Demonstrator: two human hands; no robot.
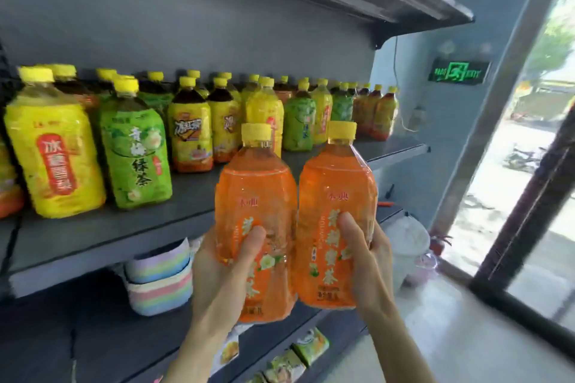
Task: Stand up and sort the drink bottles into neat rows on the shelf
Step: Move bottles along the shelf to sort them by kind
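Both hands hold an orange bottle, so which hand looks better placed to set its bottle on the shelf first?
Probably the left hand. Its orange bottle is nearer the bare shelf front beside the green bottle. The right hand is farther out.

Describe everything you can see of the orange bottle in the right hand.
The orange bottle is clear plastic with a yellow cap, filled with orange drink and wrapped in an orange label bearing printed characters and flowers. It is upright, off the shelf, gripped low by the right hand, thumb across the label. It sits close beside the left hand's matching bottle.
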